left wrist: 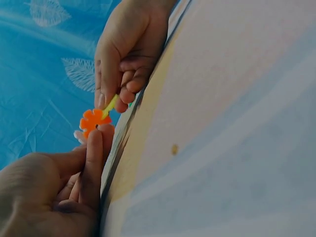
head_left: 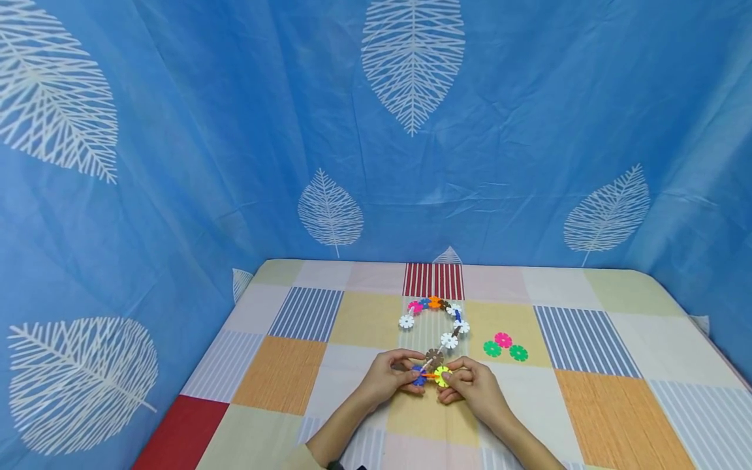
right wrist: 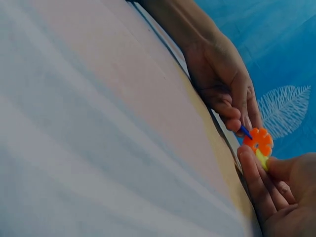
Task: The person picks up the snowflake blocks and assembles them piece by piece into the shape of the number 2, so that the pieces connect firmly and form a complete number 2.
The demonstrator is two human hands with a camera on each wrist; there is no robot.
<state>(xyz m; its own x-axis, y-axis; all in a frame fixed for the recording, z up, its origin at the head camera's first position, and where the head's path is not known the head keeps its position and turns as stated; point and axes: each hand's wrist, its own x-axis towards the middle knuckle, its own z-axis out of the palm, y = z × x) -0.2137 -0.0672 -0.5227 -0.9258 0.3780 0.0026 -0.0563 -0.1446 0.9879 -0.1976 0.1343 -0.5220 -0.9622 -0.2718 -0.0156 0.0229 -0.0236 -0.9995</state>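
My left hand (head_left: 388, 378) pinches a blue snowflake disc (head_left: 419, 376) between thumb and fingers. Facing it, my right hand (head_left: 474, 388) pinches a yellow snowflake disc (head_left: 442, 375) by its edge. Between the two sits an orange snowflake disc (right wrist: 259, 140), edge-on in the head view and joined to both. Just beyond the fingers lies a brown disc (head_left: 435, 357), with a pale disc edge-on between it and the blue one. From the brown disc a chain of linked discs, including a white disc (head_left: 449, 341), curves away over the cloth and bends back left.
The chain's far end is a white disc (head_left: 407, 321), beside a pink disc (head_left: 414, 307). Right of the chain lie three loose discs: a pink one (head_left: 502, 339), a green one (head_left: 492, 348) and another green one (head_left: 519, 353). Blue leaf-print curtain (head_left: 499, 215) surrounds the patchwork-covered table (head_left: 364, 320).
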